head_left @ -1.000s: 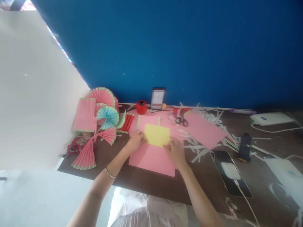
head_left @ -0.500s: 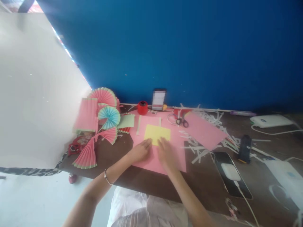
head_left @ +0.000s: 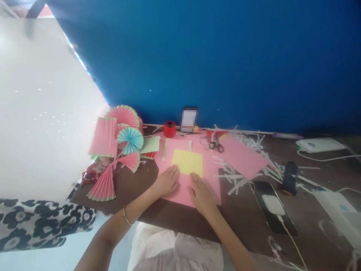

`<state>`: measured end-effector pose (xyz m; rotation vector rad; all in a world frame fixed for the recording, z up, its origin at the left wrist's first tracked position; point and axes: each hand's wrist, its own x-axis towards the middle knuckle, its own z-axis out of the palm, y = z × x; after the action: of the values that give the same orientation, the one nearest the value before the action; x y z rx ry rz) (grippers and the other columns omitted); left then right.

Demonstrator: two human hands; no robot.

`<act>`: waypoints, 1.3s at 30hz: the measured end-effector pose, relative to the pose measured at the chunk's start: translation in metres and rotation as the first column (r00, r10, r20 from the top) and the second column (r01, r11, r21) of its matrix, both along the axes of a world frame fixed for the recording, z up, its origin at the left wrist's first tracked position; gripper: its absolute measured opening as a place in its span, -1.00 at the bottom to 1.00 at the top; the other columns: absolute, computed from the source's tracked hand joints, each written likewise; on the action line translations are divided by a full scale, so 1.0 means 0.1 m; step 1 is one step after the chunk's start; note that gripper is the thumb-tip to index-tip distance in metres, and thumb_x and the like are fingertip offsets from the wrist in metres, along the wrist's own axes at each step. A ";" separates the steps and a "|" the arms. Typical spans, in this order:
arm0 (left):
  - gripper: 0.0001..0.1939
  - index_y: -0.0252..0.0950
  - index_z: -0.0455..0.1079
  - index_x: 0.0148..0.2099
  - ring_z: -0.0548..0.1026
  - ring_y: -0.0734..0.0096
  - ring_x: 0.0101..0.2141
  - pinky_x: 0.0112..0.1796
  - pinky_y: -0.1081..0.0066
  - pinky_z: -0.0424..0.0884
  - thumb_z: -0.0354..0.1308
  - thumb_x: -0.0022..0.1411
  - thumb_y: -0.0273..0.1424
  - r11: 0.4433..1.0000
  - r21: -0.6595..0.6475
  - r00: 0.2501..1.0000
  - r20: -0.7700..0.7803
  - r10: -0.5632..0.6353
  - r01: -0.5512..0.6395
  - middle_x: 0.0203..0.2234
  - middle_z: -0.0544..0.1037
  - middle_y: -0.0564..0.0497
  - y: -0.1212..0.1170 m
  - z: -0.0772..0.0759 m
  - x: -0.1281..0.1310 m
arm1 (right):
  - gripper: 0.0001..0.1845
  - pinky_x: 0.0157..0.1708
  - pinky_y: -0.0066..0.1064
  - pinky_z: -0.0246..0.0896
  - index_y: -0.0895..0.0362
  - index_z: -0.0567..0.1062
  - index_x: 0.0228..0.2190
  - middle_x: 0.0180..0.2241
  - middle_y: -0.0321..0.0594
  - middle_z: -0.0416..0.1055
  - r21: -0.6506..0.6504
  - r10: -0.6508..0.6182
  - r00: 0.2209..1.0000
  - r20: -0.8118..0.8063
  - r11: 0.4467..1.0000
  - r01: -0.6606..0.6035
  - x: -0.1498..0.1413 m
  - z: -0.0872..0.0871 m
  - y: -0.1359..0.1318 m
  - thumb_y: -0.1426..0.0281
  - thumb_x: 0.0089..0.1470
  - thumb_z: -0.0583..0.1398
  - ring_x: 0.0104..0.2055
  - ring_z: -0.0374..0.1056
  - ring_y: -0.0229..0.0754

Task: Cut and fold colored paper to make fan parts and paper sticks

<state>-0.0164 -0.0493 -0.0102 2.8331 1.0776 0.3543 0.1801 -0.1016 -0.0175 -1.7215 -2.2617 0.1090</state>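
A small yellow sheet of paper [head_left: 187, 161] lies on a larger pink sheet [head_left: 186, 192] on the dark table. My left hand [head_left: 168, 181] rests flat with its fingertips at the yellow sheet's lower left corner. At the lower right edge of the same sheet, the fingertips of my right hand [head_left: 201, 192] touch down, fingers stretched and thumb apart. Behind the yellow sheet is a pink piece with pale green edge strips [head_left: 177, 144]. Scissors with dark handles [head_left: 216, 146] lie to the right, beside another pink sheet [head_left: 245, 158].
Pleated pink paper fans [head_left: 103, 182] and a blue one [head_left: 130, 140] stand at the left. A red tape roll [head_left: 169, 129] sits near the blue wall. White paper strips [head_left: 238, 184] are scattered at the right, near a phone [head_left: 273, 207] and a black object [head_left: 290, 177].
My right hand has slid slightly right and toward me, to the yellow sheet's lower right edge. My left hand has shifted a little. Black-and-white flowered cloth now shows more at lower left.
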 end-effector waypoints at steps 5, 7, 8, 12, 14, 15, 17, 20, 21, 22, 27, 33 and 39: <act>-0.44 -0.58 -0.07 0.23 -0.03 0.17 0.21 0.14 0.20 0.02 -0.23 0.28 -0.32 0.999 0.030 1.000 -0.018 0.024 -0.023 0.17 0.11 -0.33 0.00 -0.05 0.00 | -0.53 0.11 -0.03 -0.06 0.18 0.27 0.07 0.08 -0.04 0.26 0.033 -0.045 0.999 0.003 0.998 0.045 0.14 0.03 -0.09 0.33 0.15 -0.06 0.13 0.14 -0.01; -0.46 -0.55 -0.05 0.22 0.02 0.19 0.20 0.13 0.22 0.04 -0.25 0.29 -0.33 0.999 0.039 0.999 -0.021 0.025 -0.024 0.16 0.13 -0.32 0.00 -0.05 0.00 | -0.54 0.10 -0.01 -0.05 0.16 0.28 0.06 0.08 -0.07 0.26 0.038 -0.068 0.998 0.000 0.997 0.068 0.20 0.01 -0.13 0.32 0.15 -0.07 0.13 0.15 -0.01; -0.48 -0.55 -0.03 0.21 0.05 0.19 0.19 0.13 0.23 0.05 -0.25 0.29 -0.34 0.999 0.045 0.999 -0.024 0.026 -0.025 0.15 0.15 -0.31 0.01 -0.04 0.00 | -0.54 0.10 -0.01 -0.04 0.16 0.29 0.06 0.07 -0.08 0.27 0.041 -0.076 0.997 0.001 0.996 0.075 0.23 0.00 -0.14 0.32 0.16 -0.08 0.13 0.15 -0.01; -0.64 -0.46 0.19 0.08 0.26 0.19 0.08 0.07 0.23 0.14 -0.16 0.27 -0.47 0.997 0.071 0.998 -0.048 0.044 -0.041 0.04 0.33 -0.27 0.12 0.02 0.06 | -0.60 0.11 0.00 -0.07 0.16 0.40 -0.06 -0.01 -0.08 0.37 0.094 -0.076 0.997 0.002 0.993 0.075 0.30 0.00 -0.09 0.34 0.17 -0.07 0.09 0.20 0.01; -0.75 -0.40 0.30 -0.07 0.36 0.21 -0.02 0.03 0.23 0.18 -0.10 0.23 -0.55 0.998 0.062 0.998 -0.060 0.032 -0.028 -0.10 0.43 -0.21 0.22 0.04 0.12 | -0.65 0.11 0.00 -0.11 0.15 0.46 -0.17 -0.12 -0.07 0.45 0.135 -0.060 0.998 -0.003 0.989 0.060 0.28 0.05 0.01 0.36 0.17 -0.06 0.03 0.25 0.02; -0.78 -0.38 0.33 -0.12 0.39 0.23 -0.07 0.01 0.23 0.21 -0.07 0.21 -0.58 0.999 0.053 0.998 -0.062 0.011 -0.007 -0.17 0.46 -0.18 0.27 0.05 0.15 | -0.67 0.11 0.00 -0.12 0.14 0.48 -0.21 -0.18 -0.07 0.47 0.149 -0.044 0.999 0.003 0.988 0.043 0.27 0.08 0.07 0.37 0.17 -0.05 -0.01 0.27 0.01; -0.81 -0.37 0.34 -0.17 0.41 0.25 -0.13 -0.04 0.25 0.24 -0.03 0.19 -0.61 0.997 0.044 0.995 -0.073 -0.065 0.069 -0.25 0.48 -0.15 0.36 0.07 0.22 | -0.72 0.09 -0.04 -0.10 0.14 0.47 -0.25 -0.27 -0.09 0.47 0.158 -0.004 0.999 0.041 0.987 -0.002 0.22 0.16 0.19 0.39 0.17 -0.02 -0.10 0.30 -0.02; -0.84 -0.40 0.34 -0.20 0.42 0.24 -0.19 -0.13 0.28 0.29 -0.01 0.18 -0.62 0.982 0.060 0.980 -0.103 -0.171 0.178 -0.32 0.47 -0.14 0.43 0.11 0.28 | -0.78 0.00 -0.15 0.01 0.13 0.44 -0.27 -0.33 -0.13 0.43 0.144 0.088 0.988 0.128 0.984 -0.106 0.16 0.28 0.33 0.46 0.15 0.00 -0.20 0.28 -0.09; -0.85 -0.41 0.34 -0.21 0.42 0.23 -0.22 -0.16 0.28 0.30 -0.01 0.18 -0.61 0.979 0.069 0.977 -0.108 -0.185 0.193 -0.33 0.47 -0.14 0.44 0.13 0.29 | -0.78 -0.05 -0.20 0.04 0.13 0.44 -0.29 -0.35 -0.15 0.41 0.137 0.134 0.980 0.146 0.979 -0.154 0.15 0.31 0.36 0.49 0.14 0.01 -0.23 0.27 -0.10; -0.85 -0.41 0.34 -0.22 0.42 0.23 -0.25 -0.19 0.28 0.30 -0.02 0.19 -0.60 0.978 0.074 0.977 -0.106 -0.187 0.196 -0.35 0.46 -0.14 0.43 0.16 0.30 | -0.79 -0.09 -0.24 0.07 0.14 0.44 -0.32 -0.38 -0.15 0.39 0.131 0.177 0.972 0.157 0.971 -0.199 0.14 0.33 0.38 0.52 0.12 0.01 -0.26 0.26 -0.11; -0.85 -0.34 0.32 -0.24 0.42 0.27 -0.31 -0.26 0.29 0.30 -0.06 0.22 -0.55 0.987 0.031 0.987 -0.017 -0.157 0.157 -0.40 0.45 -0.09 0.40 0.33 0.26 | -0.73 -0.25 -0.33 0.07 0.14 0.41 -0.47 -0.49 -0.19 0.33 0.151 0.249 0.961 0.120 0.952 -0.266 0.16 0.36 0.43 0.52 0.14 -0.03 -0.36 0.20 -0.15; -0.79 -0.26 0.36 -0.25 0.45 0.36 -0.33 -0.24 0.36 0.26 -0.09 0.23 -0.53 0.979 -0.088 0.976 0.131 -0.173 0.186 -0.42 0.51 -0.01 0.42 0.59 0.21 | -0.70 -0.34 -0.38 0.02 0.13 0.37 -0.55 -0.57 -0.25 0.29 0.183 0.357 0.934 0.017 0.917 -0.354 0.17 0.58 0.51 0.48 0.13 -0.05 -0.46 0.17 -0.22; -0.77 -0.23 0.39 -0.27 0.47 0.39 -0.36 -0.26 0.43 0.26 -0.11 0.27 -0.42 0.964 -0.153 0.960 0.209 -0.185 0.219 -0.40 0.55 0.05 0.46 0.96 0.17 | -0.67 -0.41 -0.40 -0.04 0.12 0.30 -0.65 -0.66 -0.28 0.23 0.173 0.431 0.902 0.039 0.886 -0.431 0.22 1.09 0.48 0.49 0.09 -0.05 -0.52 0.12 -0.25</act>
<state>0.0006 -0.0031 0.0856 2.6557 0.7344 0.4787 0.2026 -0.0540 0.0919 -1.1069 -2.5302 -0.0007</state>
